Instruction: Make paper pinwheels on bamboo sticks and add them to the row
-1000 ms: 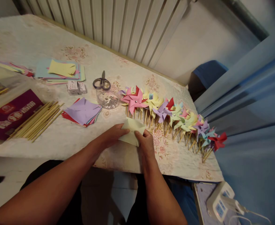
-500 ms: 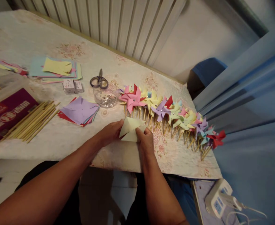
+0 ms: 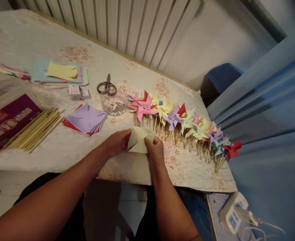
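The person holds a pale yellow paper square point(image 3: 139, 140) between both hands, just above the near part of the table point(image 3: 62, 150). The left hand point(image 3: 116, 142) pinches its left edge with fingers closed on the paper, and the right hand point(image 3: 155, 150) presses the right lower corner with the thumb on top, also closed on it.

Compared with one second ago, the paper has changed its shape. Then it lay more open and flat between the fingers; now one flap stands folded toward the middle, and the sheet looks smaller and more pointed. The hands have hardly shifted, only the fingers have worked on the fold. It seems, as a judgement, that the folding of this sheet is going on and is not finished: it has no pin and no stick.

All places are given from the paper square. Just behind it and to the right runs the row of finished pinwheels point(image 3: 182, 120), lying on their sticks up to the right table edge. Behind it to the left is a small clear dish of pins point(image 3: 114, 106), and behind this dish the scissors point(image 3: 107, 87). To the left lies the stack of cut squares point(image 3: 85, 118) with purple on top, and further left the bundle of wooden sticks point(image 3: 34, 129), next to a dark red box point(image 3: 6, 122).
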`<action>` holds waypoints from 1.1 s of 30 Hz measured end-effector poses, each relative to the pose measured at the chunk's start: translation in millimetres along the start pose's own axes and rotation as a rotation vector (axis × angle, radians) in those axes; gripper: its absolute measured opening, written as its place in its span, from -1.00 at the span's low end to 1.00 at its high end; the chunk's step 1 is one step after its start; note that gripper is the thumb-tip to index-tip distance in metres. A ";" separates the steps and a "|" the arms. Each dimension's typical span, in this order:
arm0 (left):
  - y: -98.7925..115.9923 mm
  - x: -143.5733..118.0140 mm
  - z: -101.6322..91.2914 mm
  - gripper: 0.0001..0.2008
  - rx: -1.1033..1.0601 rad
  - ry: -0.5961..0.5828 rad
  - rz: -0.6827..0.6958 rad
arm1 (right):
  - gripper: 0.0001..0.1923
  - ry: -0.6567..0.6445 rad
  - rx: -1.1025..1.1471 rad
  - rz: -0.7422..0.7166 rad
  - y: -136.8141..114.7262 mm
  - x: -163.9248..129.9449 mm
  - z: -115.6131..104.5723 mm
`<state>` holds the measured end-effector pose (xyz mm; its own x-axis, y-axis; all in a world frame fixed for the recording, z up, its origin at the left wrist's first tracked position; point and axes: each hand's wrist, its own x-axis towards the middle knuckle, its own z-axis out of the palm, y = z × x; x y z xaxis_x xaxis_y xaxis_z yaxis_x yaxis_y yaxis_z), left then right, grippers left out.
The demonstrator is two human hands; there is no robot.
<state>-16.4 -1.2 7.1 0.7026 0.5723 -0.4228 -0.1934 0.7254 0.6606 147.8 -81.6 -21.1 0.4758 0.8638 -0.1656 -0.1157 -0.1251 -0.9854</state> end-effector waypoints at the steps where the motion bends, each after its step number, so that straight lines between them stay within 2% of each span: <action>1: 0.3 -0.5 2.0 -0.66 0.007 0.009 0.005 | -0.67 0.000 -0.007 -0.004 -0.5 -0.1 0.5; 6: -0.5 -1.3 6.9 -0.70 0.024 0.005 0.032 | -0.69 0.000 -0.034 -0.020 -4.1 -0.8 2.1; 14: -14.3 9.7 -4.3 -0.75 0.097 -0.067 0.094 | -0.68 0.003 -0.050 -0.028 -4.0 0.4 1.1; 23: -9.4 1.6 -0.7 -0.61 0.067 -0.094 0.064 | -0.70 0.001 -0.058 -0.030 -5.4 0.2 0.1; 33: -15.3 5.6 -5.9 -0.68 0.284 -0.064 0.136 | -0.70 -0.012 -0.056 -0.033 -3.8 1.3 -0.7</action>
<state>-13.6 -6.9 -9.1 0.7270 0.6251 -0.2843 -0.0966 0.5029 0.8589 149.4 -80.4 -17.6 0.4680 0.8737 -0.1327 -0.0511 -0.1231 -0.9911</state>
